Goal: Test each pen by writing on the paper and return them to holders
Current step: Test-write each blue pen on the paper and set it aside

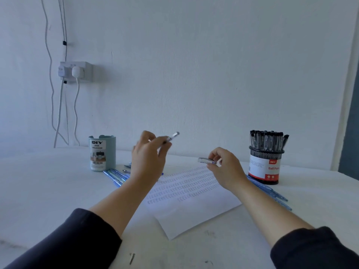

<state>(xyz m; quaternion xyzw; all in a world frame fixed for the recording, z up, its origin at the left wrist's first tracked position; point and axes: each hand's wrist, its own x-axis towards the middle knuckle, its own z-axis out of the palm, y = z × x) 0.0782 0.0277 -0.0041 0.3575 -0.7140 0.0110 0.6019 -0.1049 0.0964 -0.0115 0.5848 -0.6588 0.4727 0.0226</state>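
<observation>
So we're sitting at a white table [48, 191] pushed up against a plain white wall [213, 65], with a double socket [76, 71] and a few cables hanging down on the left. In the middle of the table lies the paper [192, 200], already covered in rows of tiny scribbles.

On the right there's a black mesh holder [265, 166] crammed with black-capped pens [269, 139]. On the left is a pale blue desk organizer [102, 153]; we can't see inside it. Loose blue pens are lying next to both: a bunch [115, 176] by the organizer, a few more [272, 193] by the mesh one.

Our left hand [148, 160] is up over the table, pinching a pen [172, 137] that points up and to the right. Our right hand [225, 167] pinches a small clear piece [206, 160], probably the cap, above the paper.
</observation>
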